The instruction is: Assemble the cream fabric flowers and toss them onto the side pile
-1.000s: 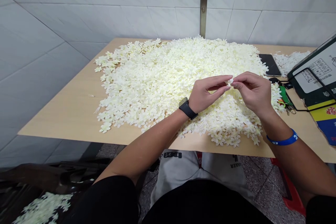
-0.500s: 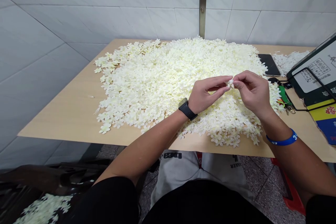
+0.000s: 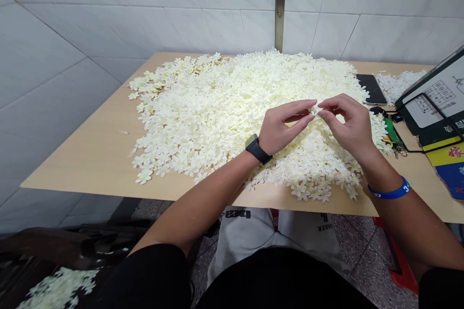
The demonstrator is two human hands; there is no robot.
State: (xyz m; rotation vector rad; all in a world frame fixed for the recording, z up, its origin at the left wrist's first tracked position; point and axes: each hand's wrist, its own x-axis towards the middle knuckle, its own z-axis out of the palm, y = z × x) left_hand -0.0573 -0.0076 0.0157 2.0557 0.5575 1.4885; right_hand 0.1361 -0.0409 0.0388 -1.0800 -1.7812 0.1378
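Note:
A broad pile of white artificial flower heads (image 3: 217, 111) with pale yellow centres lies over the table. Above its right part, my left hand (image 3: 286, 125) has thumb and fingers apart, with a black watch at the wrist. Facing it, my right hand (image 3: 346, 120) holds its thumb and forefinger apart, the fingertips close to those of the left. I make out nothing held in either hand, though the white flowers behind would make a small white piece hard to see.
At the right lie a black phone (image 3: 371, 89), small white bits (image 3: 400, 84), keys with a green tag (image 3: 393, 133) and a dark green box (image 3: 435, 101). More flowers (image 3: 60, 287) lie low at the left. A tiled wall (image 3: 217, 5) borders the table's back.
The small white flower piece pinched between my fingertips no longer shows there. Both hands have opened and drawn slightly apart.

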